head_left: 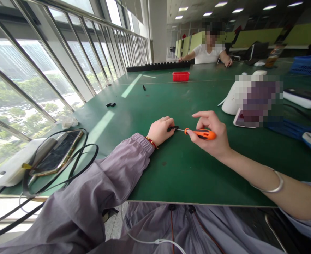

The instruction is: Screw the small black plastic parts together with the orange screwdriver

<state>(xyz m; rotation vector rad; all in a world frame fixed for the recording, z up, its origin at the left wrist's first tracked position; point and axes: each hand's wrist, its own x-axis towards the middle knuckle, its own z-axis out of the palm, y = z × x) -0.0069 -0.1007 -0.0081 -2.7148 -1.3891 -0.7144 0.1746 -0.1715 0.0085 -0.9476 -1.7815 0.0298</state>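
Note:
My left hand (161,131) rests on the green table, its fingers closed on a small black part (173,128) held against the tabletop. Just to the right, my right hand (213,135) holds a screwdriver (203,133) with an orange and black handle. The thumb presses the handle while the index finger stretches out away from it. The screwdriver's thin metal shaft points left, and its tip meets the black part. How the tip sits in the part is too small to tell.
Small black pieces (111,104) and another black piece (144,87) lie beyond my left hand. Farther back are a red bin (181,76) and a long black rack (157,66) near a seated person. A phone (57,153) and cables lie left; a white stand (232,97) is right.

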